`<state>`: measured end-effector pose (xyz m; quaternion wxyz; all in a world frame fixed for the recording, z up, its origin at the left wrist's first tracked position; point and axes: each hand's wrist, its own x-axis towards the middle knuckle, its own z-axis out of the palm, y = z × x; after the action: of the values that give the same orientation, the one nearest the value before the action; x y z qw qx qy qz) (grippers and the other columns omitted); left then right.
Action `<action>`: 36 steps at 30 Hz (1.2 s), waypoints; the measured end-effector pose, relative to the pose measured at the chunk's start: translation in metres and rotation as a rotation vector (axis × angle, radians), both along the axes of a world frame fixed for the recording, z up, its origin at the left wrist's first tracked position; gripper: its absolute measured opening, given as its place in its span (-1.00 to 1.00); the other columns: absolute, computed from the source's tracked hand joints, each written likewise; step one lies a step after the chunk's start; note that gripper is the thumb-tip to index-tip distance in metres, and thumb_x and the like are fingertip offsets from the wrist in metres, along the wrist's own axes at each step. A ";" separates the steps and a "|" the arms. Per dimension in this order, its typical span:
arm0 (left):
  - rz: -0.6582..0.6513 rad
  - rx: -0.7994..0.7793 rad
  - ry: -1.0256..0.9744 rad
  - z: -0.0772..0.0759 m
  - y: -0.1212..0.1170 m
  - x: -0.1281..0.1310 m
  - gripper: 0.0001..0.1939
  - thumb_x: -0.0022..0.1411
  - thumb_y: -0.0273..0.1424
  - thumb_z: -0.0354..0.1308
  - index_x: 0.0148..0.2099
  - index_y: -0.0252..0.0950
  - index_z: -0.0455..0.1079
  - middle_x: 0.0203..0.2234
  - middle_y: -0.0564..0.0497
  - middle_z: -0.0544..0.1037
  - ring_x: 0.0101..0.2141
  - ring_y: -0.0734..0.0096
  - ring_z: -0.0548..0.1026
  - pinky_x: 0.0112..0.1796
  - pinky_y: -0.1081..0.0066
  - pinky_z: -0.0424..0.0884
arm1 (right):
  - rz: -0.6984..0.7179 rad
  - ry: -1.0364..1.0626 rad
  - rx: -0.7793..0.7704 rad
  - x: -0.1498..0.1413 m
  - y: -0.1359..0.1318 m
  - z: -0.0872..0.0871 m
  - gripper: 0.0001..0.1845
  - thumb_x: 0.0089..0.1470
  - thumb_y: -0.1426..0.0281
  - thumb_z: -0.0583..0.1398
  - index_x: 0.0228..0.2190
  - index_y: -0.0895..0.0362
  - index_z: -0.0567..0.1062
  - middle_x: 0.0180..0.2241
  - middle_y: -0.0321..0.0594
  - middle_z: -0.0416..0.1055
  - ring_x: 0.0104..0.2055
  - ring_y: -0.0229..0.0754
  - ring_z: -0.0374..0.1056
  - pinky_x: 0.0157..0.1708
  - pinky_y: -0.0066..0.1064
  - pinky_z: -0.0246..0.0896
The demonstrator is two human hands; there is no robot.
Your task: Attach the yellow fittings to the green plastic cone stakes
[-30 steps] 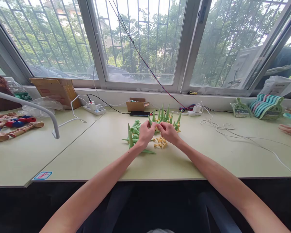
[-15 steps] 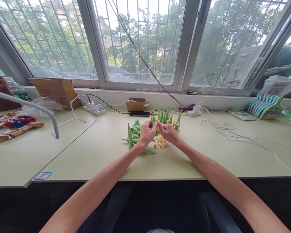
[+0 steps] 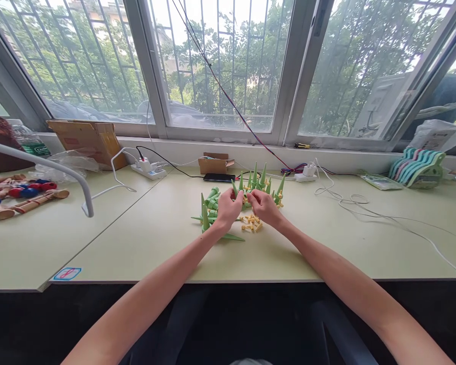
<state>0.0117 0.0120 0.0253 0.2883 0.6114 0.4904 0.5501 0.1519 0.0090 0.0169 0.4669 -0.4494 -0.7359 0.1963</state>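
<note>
My left hand [image 3: 229, 207] is closed around a green cone-shaped piece [image 3: 234, 188], whose pointed tip sticks up past the fingers. Close beside it, a small gap away, my right hand [image 3: 265, 207] has thumb and fingers pinched together; what they hold, if anything, is hidden. Below and between the hands lies a small heap of yellow pegs [image 3: 252, 223]. Loose green cones [image 3: 205, 220] lie and stand to the left, partly covered by my left hand. Behind my right hand, several upright green cones [image 3: 263, 176] stand with yellow pegs at their bases.
A phone [image 3: 219, 177] and a small open cardboard box [image 3: 214, 163] sit behind the pieces. Power strips [image 3: 149, 171] and white cables [image 3: 355, 202] lie on the table. Wooden toys [image 3: 34, 200] are at the left, under a white curved bar [image 3: 57, 170]. Teal-and-pink racks [image 3: 416, 168] stand right.
My hands, touching at the fingertips before, have drawn slightly apart. The cone's tip in my left hand shows more. At the right edge, another person's hand has gone out of view.
</note>
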 end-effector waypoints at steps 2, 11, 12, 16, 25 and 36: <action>-0.012 -0.003 0.004 0.000 0.000 0.000 -0.69 0.19 -0.24 0.10 -0.51 -0.26 0.15 -0.63 0.12 0.24 -0.57 0.53 0.15 -0.51 0.46 0.10 | -0.011 -0.014 0.011 0.000 0.001 0.000 -0.53 0.23 0.06 0.01 -0.59 0.08 0.17 -0.70 -0.36 0.14 -0.60 -0.29 0.07 -0.53 -0.41 -0.03; -0.051 0.040 0.021 -0.003 0.001 0.001 -0.71 0.18 -0.26 0.12 -0.52 -0.28 0.22 -0.58 0.07 0.33 -0.50 0.50 0.24 -0.45 0.46 0.16 | -0.059 -0.072 0.020 -0.002 0.007 -0.004 -0.34 0.23 -0.08 -0.11 -0.71 0.09 0.03 -0.73 -0.34 0.02 -0.61 -0.31 -0.02 -0.54 -0.39 -0.12; -0.046 0.033 0.018 -0.003 0.001 0.001 -0.70 0.18 -0.25 0.12 -0.52 -0.27 0.20 -0.59 0.08 0.32 -0.52 0.50 0.22 -0.46 0.46 0.15 | -0.058 -0.072 0.024 -0.002 0.007 -0.004 -0.35 0.24 -0.08 -0.12 -0.70 0.09 0.05 -0.72 -0.34 0.04 -0.61 -0.31 -0.01 -0.54 -0.39 -0.11; -0.016 -0.001 -0.008 0.000 -0.001 0.001 -0.70 0.18 -0.24 0.12 -0.50 -0.27 0.19 -0.62 0.11 0.27 -0.57 0.54 0.15 -0.51 0.46 0.09 | -0.061 -0.046 0.048 -0.002 0.004 -0.003 -0.45 0.27 -0.01 -0.08 -0.60 0.09 0.13 -0.67 -0.35 0.15 -0.58 -0.29 0.06 -0.51 -0.41 -0.06; -0.036 -0.022 -0.058 0.001 -0.002 0.000 -0.68 0.15 -0.25 0.15 -0.52 -0.26 0.14 -0.62 0.13 0.23 -0.57 0.55 0.12 -0.52 0.46 0.07 | -0.019 -0.032 0.030 -0.003 -0.001 0.001 -0.52 0.26 0.07 -0.02 -0.59 0.08 0.15 -0.67 -0.35 0.14 -0.58 -0.29 0.05 -0.52 -0.41 -0.05; -0.051 0.012 0.030 0.000 -0.003 0.002 -0.66 0.18 -0.27 0.13 -0.54 -0.26 0.12 -0.62 0.11 0.23 -0.53 0.52 0.15 -0.47 0.44 0.09 | -0.058 -0.085 0.002 -0.003 0.005 -0.004 -0.34 0.25 -0.06 -0.13 -0.71 0.09 0.07 -0.72 -0.32 0.06 -0.61 -0.30 0.01 -0.52 -0.38 -0.10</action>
<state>0.0140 0.0091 0.0251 0.2911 0.6338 0.4756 0.5361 0.1491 0.0144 0.0130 0.4413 -0.4781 -0.7418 0.1626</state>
